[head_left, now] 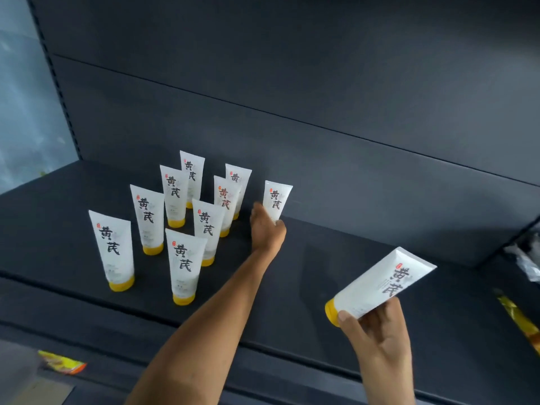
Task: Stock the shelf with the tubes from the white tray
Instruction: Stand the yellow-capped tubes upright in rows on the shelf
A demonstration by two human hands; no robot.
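Several white tubes (181, 264) with yellow caps stand cap-down in rows on the dark shelf (306, 287). My left hand (267, 229) reaches deep onto the shelf and grips the lower part of another upright tube (276, 197) at the back, right of the rows. My right hand (377, 328) holds one more tube (380, 283) tilted in the air above the shelf's front right, yellow cap pointing left and down. The white tray is out of view.
The shelf's dark back panel (321, 92) rises behind the tubes. A yellow packet (62, 362) lies below the shelf at the lower left. More packaging (523, 320) sits at the right edge. Bare shelf surface stretches between the tube rows and my right hand.
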